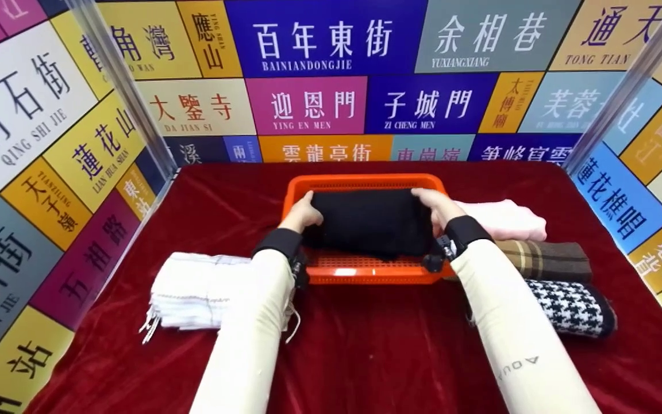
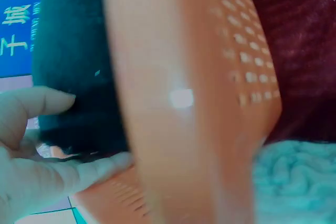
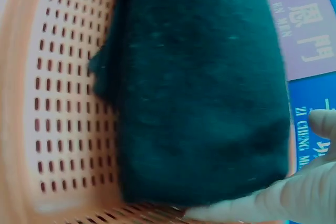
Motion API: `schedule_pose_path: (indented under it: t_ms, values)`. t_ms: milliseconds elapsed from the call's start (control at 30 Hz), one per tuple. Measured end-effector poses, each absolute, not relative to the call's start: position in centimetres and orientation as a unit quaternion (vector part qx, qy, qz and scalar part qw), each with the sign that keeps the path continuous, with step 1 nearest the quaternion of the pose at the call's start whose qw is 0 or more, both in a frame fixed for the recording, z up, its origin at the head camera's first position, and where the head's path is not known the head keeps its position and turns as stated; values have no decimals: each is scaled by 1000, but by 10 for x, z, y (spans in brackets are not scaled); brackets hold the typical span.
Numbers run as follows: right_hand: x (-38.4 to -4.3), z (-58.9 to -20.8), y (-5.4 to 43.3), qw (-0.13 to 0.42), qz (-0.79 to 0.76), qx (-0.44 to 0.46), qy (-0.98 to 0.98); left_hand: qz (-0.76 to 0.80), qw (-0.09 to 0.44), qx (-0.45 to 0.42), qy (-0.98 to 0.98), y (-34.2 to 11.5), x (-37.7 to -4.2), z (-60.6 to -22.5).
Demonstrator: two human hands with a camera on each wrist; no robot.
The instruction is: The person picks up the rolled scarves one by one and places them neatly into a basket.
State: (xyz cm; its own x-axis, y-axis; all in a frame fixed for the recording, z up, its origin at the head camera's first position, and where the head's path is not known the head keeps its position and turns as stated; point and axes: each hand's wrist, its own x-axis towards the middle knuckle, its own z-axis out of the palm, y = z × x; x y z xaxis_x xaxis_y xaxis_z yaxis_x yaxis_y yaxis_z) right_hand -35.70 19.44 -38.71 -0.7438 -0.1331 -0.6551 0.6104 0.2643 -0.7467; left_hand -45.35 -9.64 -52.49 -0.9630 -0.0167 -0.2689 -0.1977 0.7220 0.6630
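- The step in hand looks like handling a folded black cloth (image 1: 368, 221) at the orange plastic basket (image 1: 345, 276); whether it is being set in or lifted out cannot be told.
- The cloth lies within the basket's outline, nearer the far rim than the near one; whether its weight rests on the basket floor is unclear.
- The left hand (image 1: 302, 214) is partly closed, gripping the cloth's left end between its digits.
- The right hand (image 1: 437, 207) is also partly closed, holding the far right corner, one finger at the far edge and another digit along the right end.
- The basket stands near the middle of the far edge of the table, which is covered in red velvet (image 1: 365, 356).
- Toward the left edge lies a folded white fringed scarf (image 1: 193, 293); along the right side, from far to near, are a pink folded cloth (image 1: 503, 219), a brown plaid scarf (image 1: 552, 260) and a black-and-white houndstooth scarf (image 1: 572, 307).
- The next move likely calls for both hands to work together, keeping the cloth's ends level and the fold intact, with fingers clear of the rim.
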Motion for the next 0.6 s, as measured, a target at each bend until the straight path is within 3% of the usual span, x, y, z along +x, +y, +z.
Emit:
schedule_pose_path:
  t_ms: [133,233,433,500,600]
  values:
    - [-370,-386,200,256,-601,132,745,453,155,-66,875,-96,-397,-451]
    - [-370,-376,199,189,-636,120,738,504,133,-57,852,-100,-358,-403]
    - [-319,-349,198,72,-760,-12,645,576,-19,63,815,-135,-300,-381]
    - [-293,-353,199,63,-786,-74,611,579,-66,100,807,-151,-274,-384]
    - [-254,-375,207,95,-794,-179,573,506,-173,148,832,-178,-242,-403]
